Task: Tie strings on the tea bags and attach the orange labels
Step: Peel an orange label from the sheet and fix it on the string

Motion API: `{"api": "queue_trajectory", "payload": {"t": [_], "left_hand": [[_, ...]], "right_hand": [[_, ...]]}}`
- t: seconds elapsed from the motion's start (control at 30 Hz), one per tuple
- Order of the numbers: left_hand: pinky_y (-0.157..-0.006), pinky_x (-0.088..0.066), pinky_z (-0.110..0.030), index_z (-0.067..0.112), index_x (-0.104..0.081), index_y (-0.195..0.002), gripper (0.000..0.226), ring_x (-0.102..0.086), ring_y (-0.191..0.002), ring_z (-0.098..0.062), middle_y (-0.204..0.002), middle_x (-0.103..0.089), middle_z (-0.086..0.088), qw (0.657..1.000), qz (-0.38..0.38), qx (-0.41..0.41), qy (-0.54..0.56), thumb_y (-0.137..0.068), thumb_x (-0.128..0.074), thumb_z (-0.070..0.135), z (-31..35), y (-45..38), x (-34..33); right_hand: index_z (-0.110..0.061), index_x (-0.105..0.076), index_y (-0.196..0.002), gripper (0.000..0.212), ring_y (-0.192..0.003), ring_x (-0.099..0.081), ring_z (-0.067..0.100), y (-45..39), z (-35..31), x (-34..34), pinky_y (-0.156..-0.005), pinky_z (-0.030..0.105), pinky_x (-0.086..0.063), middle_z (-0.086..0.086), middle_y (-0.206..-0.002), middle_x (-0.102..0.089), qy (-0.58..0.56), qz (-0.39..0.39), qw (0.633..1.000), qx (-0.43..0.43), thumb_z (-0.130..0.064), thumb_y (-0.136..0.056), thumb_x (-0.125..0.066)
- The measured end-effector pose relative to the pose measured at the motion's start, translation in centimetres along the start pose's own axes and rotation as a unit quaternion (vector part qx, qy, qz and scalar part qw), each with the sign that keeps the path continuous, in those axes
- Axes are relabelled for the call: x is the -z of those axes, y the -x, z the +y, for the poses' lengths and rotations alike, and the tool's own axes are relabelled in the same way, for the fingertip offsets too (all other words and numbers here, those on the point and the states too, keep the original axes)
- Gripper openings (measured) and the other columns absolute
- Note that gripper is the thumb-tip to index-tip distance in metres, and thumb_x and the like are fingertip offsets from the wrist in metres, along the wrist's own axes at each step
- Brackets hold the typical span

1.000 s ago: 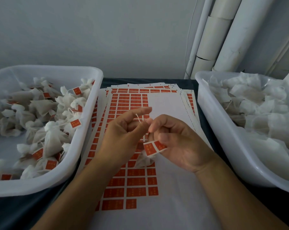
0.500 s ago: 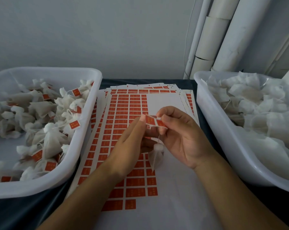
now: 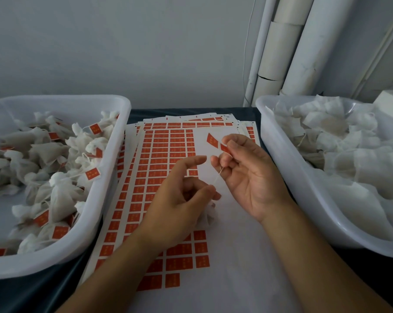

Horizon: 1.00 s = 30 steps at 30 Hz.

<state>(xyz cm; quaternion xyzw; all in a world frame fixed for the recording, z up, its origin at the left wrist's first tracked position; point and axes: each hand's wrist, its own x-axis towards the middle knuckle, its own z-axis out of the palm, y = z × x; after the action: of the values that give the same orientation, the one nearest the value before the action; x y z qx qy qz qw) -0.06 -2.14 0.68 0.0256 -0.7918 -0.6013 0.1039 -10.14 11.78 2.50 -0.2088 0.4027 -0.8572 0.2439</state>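
Over the label sheets (image 3: 168, 154) mid-bench, the right hand (image 3: 247, 177) pinches an orange label (image 3: 217, 143) and the top of a thin string (image 3: 217, 178). The left hand (image 3: 179, 199), fingers curled, pinches the string's lower end just above a small tea bag (image 3: 210, 213). Bag and string look light, soft and easily torn, so best held at the knot. Tubs (image 3: 96, 211) sit at both bench edges.
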Motion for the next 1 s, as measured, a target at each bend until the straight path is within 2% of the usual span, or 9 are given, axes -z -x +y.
{"api": "queue_trajectory", "payload": {"t": [0.13, 0.27, 0.37, 0.43, 0.57, 0.67, 0.87, 0.93, 1.0], "left_hand": [[-0.065, -0.060, -0.023, 0.039, -0.043, -0.135, 0.044, -0.076, -0.082, -0.016, -0.098, -0.077, 0.011, 1.000, -0.017, -0.016, 0.009, -0.100, -0.061, 0.019, 0.4, 0.2, 0.0], [-0.062, -0.063, -0.031, 0.033, -0.047, -0.122, 0.036, -0.076, -0.076, -0.018, -0.099, -0.078, 0.011, 0.999, 0.024, -0.033, 0.022, -0.097, -0.065, 0.015, 0.6, 0.2, 0.2], [-0.060, -0.060, -0.026, 0.021, -0.057, -0.108, 0.022, -0.075, -0.074, -0.019, -0.102, -0.076, 0.009, 0.998, 0.023, -0.063, 0.021, -0.097, -0.063, 0.003, 0.5, 0.2, 0.4], [-0.059, -0.059, -0.024, 0.023, -0.065, -0.103, 0.024, -0.074, -0.072, -0.018, -0.102, -0.073, 0.012, 0.997, 0.009, -0.071, -0.002, -0.098, -0.060, 0.000, 0.4, 0.2, 0.4], [-0.060, -0.058, -0.020, 0.036, -0.070, -0.110, 0.034, -0.074, -0.071, -0.012, -0.096, -0.072, 0.024, 0.997, -0.014, -0.057, -0.043, -0.100, -0.059, 0.005, 0.4, 0.3, 0.2], [-0.061, -0.058, -0.019, 0.040, -0.069, -0.113, 0.038, -0.074, -0.071, -0.012, -0.105, -0.072, 0.024, 0.997, -0.012, -0.059, -0.042, -0.099, -0.059, 0.005, 0.4, 0.2, 0.1], [-0.061, -0.060, -0.025, 0.036, -0.067, -0.124, 0.038, -0.074, -0.071, -0.014, -0.126, -0.067, 0.024, 0.999, 0.025, -0.043, -0.020, -0.100, -0.060, 0.007, 0.5, 0.2, 0.0], [-0.058, -0.059, -0.024, 0.033, -0.067, -0.126, 0.037, -0.074, -0.071, -0.015, -0.126, -0.068, 0.022, 0.999, 0.042, -0.030, -0.003, -0.100, -0.060, 0.009, 0.5, 0.1, 0.1], [-0.053, -0.055, -0.018, 0.029, -0.069, -0.124, 0.033, -0.073, -0.067, -0.013, -0.111, -0.074, 0.014, 0.998, 0.059, -0.019, 0.020, -0.099, -0.062, 0.009, 0.5, 0.1, 0.2]], "right_hand": [[-0.016, -0.079, -0.092, 0.012, -0.072, -0.070, 0.011, 0.1, 0.0, 0.0, -0.085, 0.029, -0.058, 0.002, -0.079, -0.072, 0.013, 0.001, 1.000, 0.000, -0.015, -0.091, -0.067], [-0.015, -0.079, -0.091, 0.011, -0.073, -0.070, 0.012, 0.1, 0.0, -0.2, -0.086, 0.030, -0.058, 0.003, -0.078, -0.072, 0.014, 0.012, 1.000, 0.000, -0.015, -0.090, -0.068], [-0.015, -0.079, -0.090, 0.011, -0.073, -0.070, 0.012, 0.1, 0.0, -0.2, -0.085, 0.030, -0.058, 0.003, -0.075, -0.071, 0.021, 0.020, 1.000, 0.004, -0.015, -0.090, -0.068], [-0.015, -0.079, -0.091, 0.011, -0.073, -0.070, 0.012, 0.2, 0.1, -0.3, -0.085, 0.030, -0.059, 0.002, -0.075, -0.071, 0.030, 0.015, 0.999, 0.003, -0.016, -0.091, -0.068], [-0.017, -0.079, -0.091, 0.012, -0.076, -0.071, 0.014, 0.3, 0.2, -0.4, -0.083, 0.031, -0.059, 0.002, -0.076, -0.070, 0.053, 0.009, 0.999, -0.005, -0.018, -0.092, -0.068], [-0.018, -0.079, -0.091, 0.012, -0.075, -0.070, 0.013, 0.3, 0.1, -0.4, -0.085, 0.032, -0.059, 0.002, -0.075, -0.069, 0.061, 0.010, 0.998, 0.000, -0.018, -0.092, -0.066], [-0.017, -0.071, -0.100, 0.013, -0.084, -0.068, 0.012, 0.0, -1.1, 0.4, -0.085, 0.031, -0.056, -0.003, -0.088, -0.071, 0.188, 0.088, 0.970, 0.125, -0.027, -0.091, -0.071], [-0.020, -0.069, -0.102, 0.014, -0.080, -0.068, 0.011, 0.3, -1.6, 0.8, -0.080, 0.030, -0.055, -0.007, -0.087, -0.071, 0.260, 0.052, 0.952, 0.156, -0.027, -0.090, -0.071], [-0.030, -0.069, -0.099, 0.011, -0.075, -0.068, 0.011, 0.7, -1.6, 0.7, -0.074, 0.027, -0.056, -0.006, -0.082, -0.070, 0.329, -0.014, 0.931, 0.158, -0.030, -0.088, -0.070]]}}
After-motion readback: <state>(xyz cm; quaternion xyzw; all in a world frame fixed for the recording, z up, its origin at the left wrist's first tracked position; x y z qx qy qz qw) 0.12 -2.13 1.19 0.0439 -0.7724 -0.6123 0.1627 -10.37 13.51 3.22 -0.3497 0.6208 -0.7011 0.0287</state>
